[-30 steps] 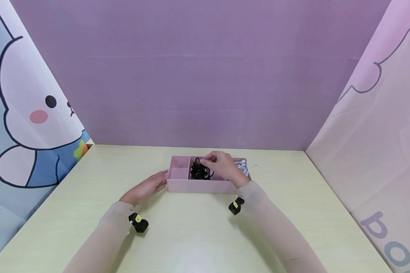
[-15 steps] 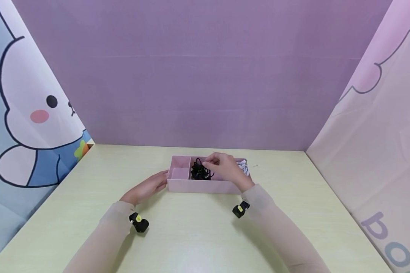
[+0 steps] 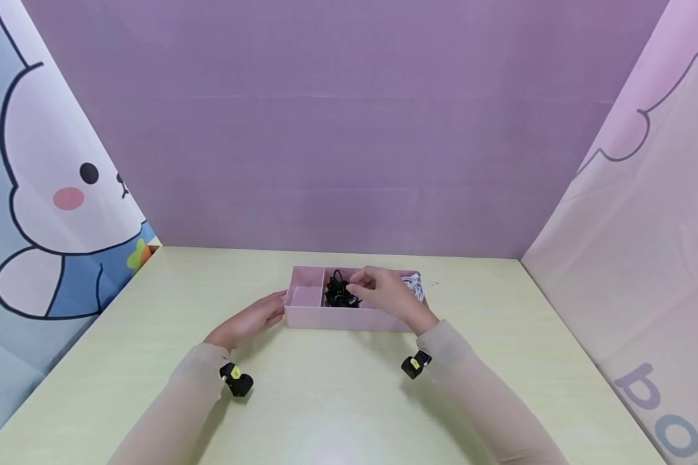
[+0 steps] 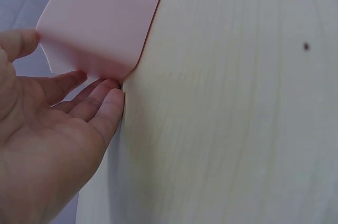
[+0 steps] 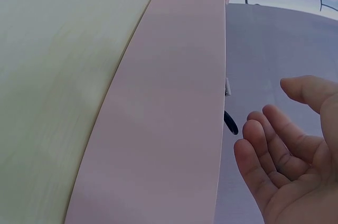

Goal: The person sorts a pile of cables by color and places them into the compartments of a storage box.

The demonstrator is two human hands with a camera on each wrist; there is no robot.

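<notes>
A pink divided storage box [image 3: 349, 318] sits on the table. Its left compartment [image 3: 306, 294] looks bare. A bundle of black cable [image 3: 340, 292] lies in the middle part, and a coiled white cable [image 3: 413, 284] at the right end. My left hand [image 3: 253, 320] touches the box's left end; in the left wrist view its fingertips [image 4: 108, 105] rest low against that wall, with the thumb near the upper edge. Over the box, just right of the black cable, hovers my right hand [image 3: 384, 292]. Thumb and fingers stand apart with nothing between them in the right wrist view.
The light wooden table [image 3: 326, 400] runs back to a purple backdrop [image 3: 337, 129]. Printed cloth panels flank it, a cartoon one [image 3: 70, 194] on the left and a pale one [image 3: 634, 271] on the right. Each wrist carries a small black camera [image 3: 236, 380].
My right hand has drawn slightly right and nearer to me, away from the black cable bundle. The left hand stays at the box's end.
</notes>
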